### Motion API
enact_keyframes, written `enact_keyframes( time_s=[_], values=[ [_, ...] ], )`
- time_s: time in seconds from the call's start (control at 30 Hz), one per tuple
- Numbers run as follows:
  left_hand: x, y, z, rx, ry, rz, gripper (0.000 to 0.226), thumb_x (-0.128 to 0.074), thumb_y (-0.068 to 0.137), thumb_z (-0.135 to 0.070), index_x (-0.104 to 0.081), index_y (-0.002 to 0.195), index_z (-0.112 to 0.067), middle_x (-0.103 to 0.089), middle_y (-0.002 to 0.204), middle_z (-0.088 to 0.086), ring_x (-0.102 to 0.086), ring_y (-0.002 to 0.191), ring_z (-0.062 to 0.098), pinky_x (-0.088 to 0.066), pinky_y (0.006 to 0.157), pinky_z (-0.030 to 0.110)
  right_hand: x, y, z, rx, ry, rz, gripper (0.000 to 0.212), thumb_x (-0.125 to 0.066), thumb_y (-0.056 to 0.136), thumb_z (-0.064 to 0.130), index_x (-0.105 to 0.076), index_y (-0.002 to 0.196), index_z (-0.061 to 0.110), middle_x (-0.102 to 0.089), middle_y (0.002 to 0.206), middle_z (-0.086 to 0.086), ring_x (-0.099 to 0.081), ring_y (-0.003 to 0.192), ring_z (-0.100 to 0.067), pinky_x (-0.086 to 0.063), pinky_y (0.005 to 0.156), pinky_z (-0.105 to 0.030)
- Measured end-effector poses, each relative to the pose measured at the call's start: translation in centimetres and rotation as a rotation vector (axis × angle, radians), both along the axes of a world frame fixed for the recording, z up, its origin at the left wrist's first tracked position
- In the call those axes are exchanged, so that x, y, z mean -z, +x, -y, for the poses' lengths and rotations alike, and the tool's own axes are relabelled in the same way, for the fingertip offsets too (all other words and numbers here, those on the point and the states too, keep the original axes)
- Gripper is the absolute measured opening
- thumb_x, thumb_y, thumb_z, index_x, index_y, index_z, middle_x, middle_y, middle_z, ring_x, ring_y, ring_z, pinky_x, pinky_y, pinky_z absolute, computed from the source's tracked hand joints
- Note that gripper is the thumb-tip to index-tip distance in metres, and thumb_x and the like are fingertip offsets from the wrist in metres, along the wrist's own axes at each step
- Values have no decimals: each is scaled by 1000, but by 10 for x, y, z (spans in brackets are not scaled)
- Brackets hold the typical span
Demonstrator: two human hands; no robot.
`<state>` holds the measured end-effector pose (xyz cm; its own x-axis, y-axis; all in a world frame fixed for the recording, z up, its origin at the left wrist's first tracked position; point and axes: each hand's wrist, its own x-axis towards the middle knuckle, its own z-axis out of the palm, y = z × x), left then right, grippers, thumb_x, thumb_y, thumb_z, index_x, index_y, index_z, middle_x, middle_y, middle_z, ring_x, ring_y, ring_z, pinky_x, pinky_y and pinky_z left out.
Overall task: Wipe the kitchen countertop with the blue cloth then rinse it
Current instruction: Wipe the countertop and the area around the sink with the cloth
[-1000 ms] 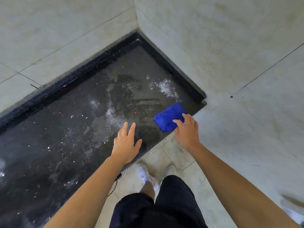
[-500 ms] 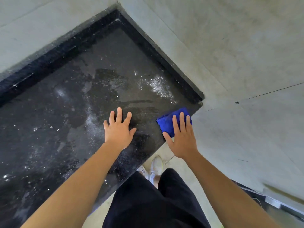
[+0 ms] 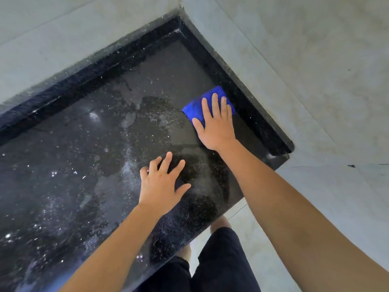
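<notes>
The dark speckled countertop (image 3: 84,165) carries white powdery smears and wet patches. A folded blue cloth (image 3: 195,107) lies on it close to the raised black lip at the right end. My right hand (image 3: 216,125) presses flat on the cloth with straight fingers, covering most of it. My left hand (image 3: 162,186) rests on the counter nearer the front edge, fingers spread, holding nothing.
A raised black backsplash lip (image 3: 242,98) runs along the back and right side of the counter, meeting pale tiled walls (image 3: 294,60) in the corner. The counter's front edge (image 3: 210,228) drops to a light floor, where my legs in dark shorts stand.
My right hand went from the cloth's near edge to flat on top of it and pushed it away from the front edge toward the back corner. My left hand stayed on the counter.
</notes>
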<state>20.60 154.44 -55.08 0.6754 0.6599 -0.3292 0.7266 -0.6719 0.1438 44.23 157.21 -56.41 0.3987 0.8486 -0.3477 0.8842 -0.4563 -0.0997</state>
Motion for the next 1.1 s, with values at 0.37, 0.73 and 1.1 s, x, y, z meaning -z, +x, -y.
enact_keyframes(
  time_s=[0.37, 0.73, 1.1],
  values=[
    [21, 17, -62, -299, 75, 292, 44, -57, 96, -39, -58, 136, -20, -44, 153, 12, -37, 141, 34, -32, 108, 56, -6, 45, 172, -290, -4, 23, 68, -31, 102, 56, -28, 157, 15, -13, 166, -16, -8, 153, -40, -18, 121, -56],
    [24, 12, -63, -197, 35, 60, 60, -37, 100, -55, -34, 153, -27, -21, 164, 8, -16, 151, 30, -23, 116, 55, -2, 33, -65, -162, 17, -19, 72, -28, 103, 56, -6, 161, 19, 6, 166, -18, 7, 152, -42, 0, 123, -53],
    [28, 13, -57, -231, -8, 90, 59, -36, 102, -51, -29, 155, -27, -13, 166, 7, -9, 153, 31, -16, 118, 58, -7, 35, 139, -309, -26, -25, 68, -31, 103, 57, -25, 158, 17, -7, 167, -15, -2, 153, -39, -16, 122, -55]
  ],
)
